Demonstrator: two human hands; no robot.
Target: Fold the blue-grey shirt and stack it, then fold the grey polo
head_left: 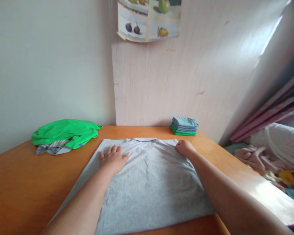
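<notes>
A light grey T-shirt (149, 182) lies spread on the table in front of me, its dark-edged neckline at the far end and no sleeves showing at its sides. My left hand (114, 158) rests flat on the far left part of the shirt, fingers spread. At the far right corner, near the shoulder, my right hand (186, 148) is closed on the shirt's edge, its fingertips hidden. Small creases run across the cloth between the two hands. My left forearm covers part of the shirt's left side.
On the orange-brown table (17, 179), a loose heap of green clothes (66, 130) with striped cloth beneath sits at the back left. A neat stack of folded clothes (185, 125) stands at the back right, near the wall. Bedding (257, 156) lies beyond the table's right edge.
</notes>
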